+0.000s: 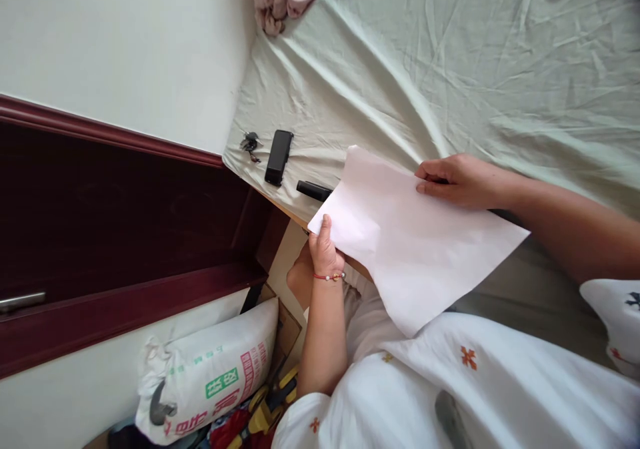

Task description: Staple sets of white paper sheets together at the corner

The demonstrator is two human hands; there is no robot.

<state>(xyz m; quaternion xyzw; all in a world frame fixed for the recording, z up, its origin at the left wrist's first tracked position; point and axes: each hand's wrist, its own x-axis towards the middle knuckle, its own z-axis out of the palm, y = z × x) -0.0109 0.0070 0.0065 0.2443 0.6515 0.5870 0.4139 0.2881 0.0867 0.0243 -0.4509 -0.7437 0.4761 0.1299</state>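
From my remote seat I saw keys [251, 143] and a black case [279, 157] on the bed [480, 82], with a dark object [313, 190] near them partly hidden by the paper [400, 235]. The paper hung across the bed's edge. My left hand [326, 252] gripped its corner, thumb uppermost; my right hand [457, 181], reaching in sideways, had its fingers pinching the far edge.
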